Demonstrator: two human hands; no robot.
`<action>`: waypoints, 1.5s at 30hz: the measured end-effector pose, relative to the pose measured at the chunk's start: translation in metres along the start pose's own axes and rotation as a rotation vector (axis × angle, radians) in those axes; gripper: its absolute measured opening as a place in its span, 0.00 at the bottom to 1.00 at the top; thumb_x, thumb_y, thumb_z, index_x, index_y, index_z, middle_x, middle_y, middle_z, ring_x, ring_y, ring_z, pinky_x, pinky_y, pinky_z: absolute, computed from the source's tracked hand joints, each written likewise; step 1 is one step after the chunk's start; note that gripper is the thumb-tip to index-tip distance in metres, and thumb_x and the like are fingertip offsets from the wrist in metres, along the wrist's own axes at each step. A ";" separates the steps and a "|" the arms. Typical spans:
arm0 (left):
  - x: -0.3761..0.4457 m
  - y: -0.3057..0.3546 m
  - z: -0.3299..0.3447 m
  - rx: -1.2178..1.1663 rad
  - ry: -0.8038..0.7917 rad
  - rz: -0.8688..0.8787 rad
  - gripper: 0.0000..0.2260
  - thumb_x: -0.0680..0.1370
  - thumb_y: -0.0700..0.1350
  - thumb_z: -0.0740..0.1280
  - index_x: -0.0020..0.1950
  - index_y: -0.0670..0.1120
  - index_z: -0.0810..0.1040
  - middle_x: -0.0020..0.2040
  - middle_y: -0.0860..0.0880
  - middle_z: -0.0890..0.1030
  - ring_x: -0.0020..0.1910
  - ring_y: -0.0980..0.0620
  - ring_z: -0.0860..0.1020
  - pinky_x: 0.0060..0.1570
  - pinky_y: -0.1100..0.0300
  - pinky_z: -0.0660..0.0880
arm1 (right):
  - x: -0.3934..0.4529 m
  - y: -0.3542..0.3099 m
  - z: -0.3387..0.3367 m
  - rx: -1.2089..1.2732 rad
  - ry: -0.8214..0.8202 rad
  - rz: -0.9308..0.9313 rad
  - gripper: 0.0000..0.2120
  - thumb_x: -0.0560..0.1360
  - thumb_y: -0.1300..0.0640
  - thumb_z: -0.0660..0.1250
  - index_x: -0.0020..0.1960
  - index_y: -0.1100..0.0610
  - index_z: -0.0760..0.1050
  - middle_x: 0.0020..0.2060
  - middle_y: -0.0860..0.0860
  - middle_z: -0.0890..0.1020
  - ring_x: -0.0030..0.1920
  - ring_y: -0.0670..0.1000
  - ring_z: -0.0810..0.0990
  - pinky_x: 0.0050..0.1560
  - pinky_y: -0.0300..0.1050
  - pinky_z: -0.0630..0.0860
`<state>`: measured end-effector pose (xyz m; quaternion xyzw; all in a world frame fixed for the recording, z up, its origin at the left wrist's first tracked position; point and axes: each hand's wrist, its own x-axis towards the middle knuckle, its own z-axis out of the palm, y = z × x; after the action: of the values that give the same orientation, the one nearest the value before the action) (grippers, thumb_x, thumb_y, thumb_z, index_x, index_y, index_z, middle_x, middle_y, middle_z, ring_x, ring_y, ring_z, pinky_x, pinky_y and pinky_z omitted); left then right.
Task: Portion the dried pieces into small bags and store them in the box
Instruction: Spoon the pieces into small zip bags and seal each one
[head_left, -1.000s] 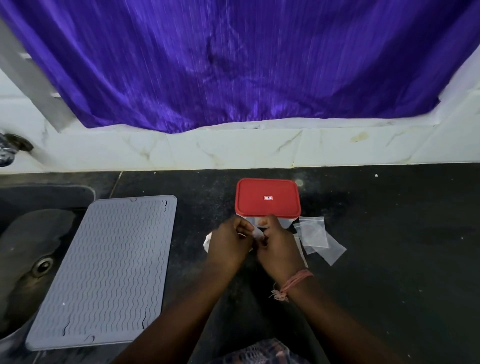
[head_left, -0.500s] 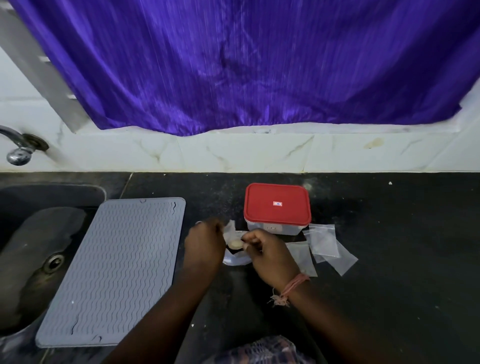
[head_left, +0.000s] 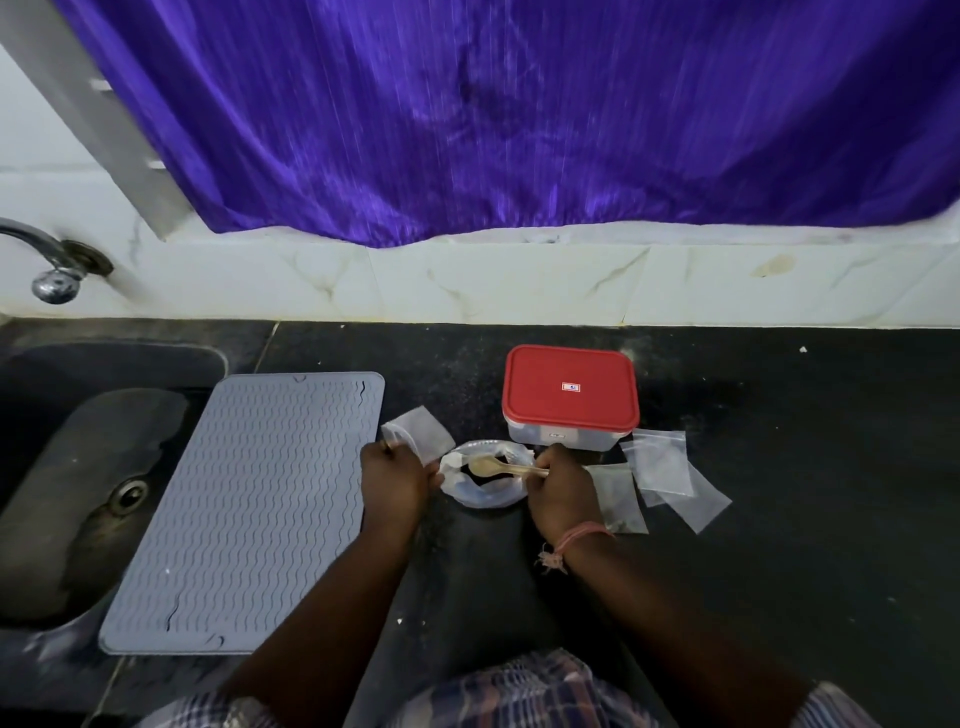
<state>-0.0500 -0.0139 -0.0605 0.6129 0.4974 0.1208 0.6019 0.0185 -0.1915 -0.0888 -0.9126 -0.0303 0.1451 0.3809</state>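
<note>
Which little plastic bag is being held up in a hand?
The small clear plastic bag left of the red-lidded box, pinched by the left hand; the others lie flat.

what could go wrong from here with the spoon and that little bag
1. The left hand pinches the small bag by one edge only, so its mouth may sag and pieces could miss it.
2. The right hand holds the wooden spoon over the large floppy bag; carrying a scoop across the gap could drop pieces on the dark counter, where they would be hard to spot.
3. The box has its red lid on, so storing needs a free hand.
</note>
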 end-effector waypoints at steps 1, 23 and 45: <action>0.001 0.001 0.001 -0.017 0.006 -0.010 0.15 0.83 0.48 0.58 0.64 0.42 0.76 0.55 0.40 0.83 0.48 0.44 0.85 0.43 0.50 0.85 | 0.001 -0.001 -0.001 0.013 0.007 0.004 0.02 0.76 0.60 0.67 0.48 0.55 0.75 0.45 0.54 0.83 0.51 0.55 0.81 0.50 0.43 0.73; 0.004 -0.014 0.033 -0.292 -0.397 -0.124 0.08 0.80 0.41 0.63 0.49 0.42 0.82 0.48 0.39 0.84 0.46 0.44 0.82 0.52 0.49 0.78 | -0.022 -0.011 -0.016 -0.333 0.024 -0.300 0.08 0.73 0.57 0.62 0.35 0.54 0.74 0.35 0.53 0.81 0.38 0.53 0.80 0.37 0.45 0.73; 0.020 -0.022 0.056 -0.063 -0.181 -0.090 0.13 0.83 0.43 0.61 0.61 0.38 0.79 0.57 0.38 0.83 0.53 0.43 0.82 0.63 0.41 0.78 | -0.017 0.002 -0.024 0.497 -0.021 0.466 0.12 0.74 0.64 0.63 0.36 0.59 0.83 0.26 0.56 0.81 0.25 0.52 0.77 0.27 0.43 0.73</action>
<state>-0.0092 -0.0383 -0.1022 0.5790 0.4643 0.0534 0.6681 0.0093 -0.2121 -0.0699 -0.7728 0.2115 0.2408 0.5478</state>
